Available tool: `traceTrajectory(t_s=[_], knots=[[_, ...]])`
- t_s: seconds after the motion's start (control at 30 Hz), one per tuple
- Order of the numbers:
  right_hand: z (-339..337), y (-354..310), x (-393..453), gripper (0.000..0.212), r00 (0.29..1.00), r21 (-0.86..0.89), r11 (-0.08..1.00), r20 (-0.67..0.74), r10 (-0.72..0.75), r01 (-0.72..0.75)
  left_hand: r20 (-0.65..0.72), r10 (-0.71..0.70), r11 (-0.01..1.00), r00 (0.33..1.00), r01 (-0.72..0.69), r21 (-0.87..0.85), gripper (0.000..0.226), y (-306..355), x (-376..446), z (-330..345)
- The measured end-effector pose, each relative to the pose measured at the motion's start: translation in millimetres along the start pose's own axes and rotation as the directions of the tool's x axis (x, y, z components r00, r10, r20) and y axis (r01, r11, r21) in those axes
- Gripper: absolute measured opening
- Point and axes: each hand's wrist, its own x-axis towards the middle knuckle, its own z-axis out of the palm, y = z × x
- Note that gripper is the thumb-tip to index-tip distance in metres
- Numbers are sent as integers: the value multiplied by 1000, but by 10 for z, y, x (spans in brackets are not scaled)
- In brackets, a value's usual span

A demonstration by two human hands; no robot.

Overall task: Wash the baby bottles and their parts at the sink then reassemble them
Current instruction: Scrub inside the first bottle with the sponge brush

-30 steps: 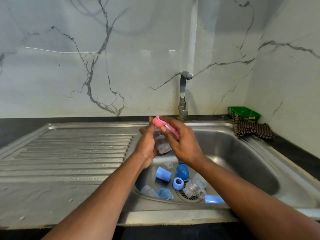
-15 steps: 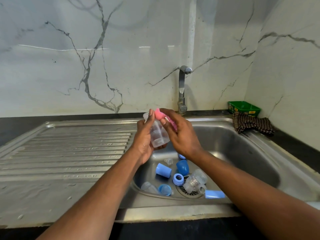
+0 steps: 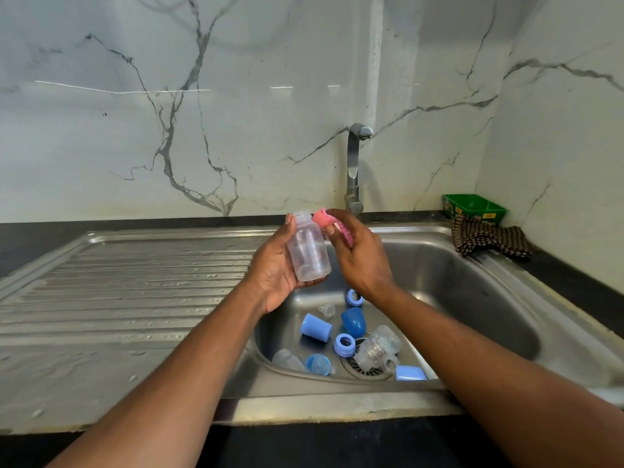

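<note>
We held a clear baby bottle (image 3: 309, 249) upright above the left part of the sink basin (image 3: 472, 298), its open neck at the top. Our left hand (image 3: 275, 268) cradled it, fingers wrapped behind its body and thumb along the side, probably to steady the mouth. Our right hand (image 3: 359, 256), just right of the bottle, gripped a pink brush (image 3: 326, 222) with curled fingers, its head touching or nearly touching the bottle's neck, likely ready to scrub inside. Below the bottle, on the basin floor, lay the other parts: blue caps (image 3: 315, 328), blue collar rings (image 3: 344, 345), a clear nipple (image 3: 327, 310) and two more clear bottles (image 3: 378, 346) over the drain. Behind the bottle stood the tap (image 3: 354, 170), with no water visible. Far right of the basin sat a checked cloth (image 3: 486, 239) and a green tub (image 3: 474, 206). Left lay the wet draining board (image 3: 135, 285).
</note>
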Motion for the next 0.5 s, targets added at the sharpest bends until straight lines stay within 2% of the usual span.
traceTrajectory(t_s=[0.07, 0.17, 0.23, 0.3, 0.33, 0.4, 0.5], knots=[[-46, 9, -20, 34, 999, 40, 999, -50, -1, 3, 28, -38, 999, 999, 38, 4, 57, 8, -15, 13], [-65, -64, -68, 31, 986, 73, 989, -115, -122, 131, 59, -44, 999, 997, 44, 2, 58, -30, 1, 28], [-56, -77, -67, 30, 978, -18, 980, -54, -201, 200, 91, -27, 999, 995, 28, -15, 57, -49, 12, 29], [-21, -50, -51, 32, 977, -92, 973, 30, -209, 211, 119, -8, 1000, 993, 9, -12, 56, -13, 0, 32], [-9, -54, -44, 31, 983, -65, 981, 48, -180, 182, 127, 6, 1000, 992, -8, 12, 54, 11, -20, 33], [-17, -70, 0, 26, 996, 161, 986, 67, -62, 50, 149, 44, 994, 988, -58, 94, 48, 53, -40, 48], [-153, -136, 122, 17, 976, 448, 871, 161, 145, -203, 245, 88, 932, 965, -167, 322, 48, 44, -20, 52]])
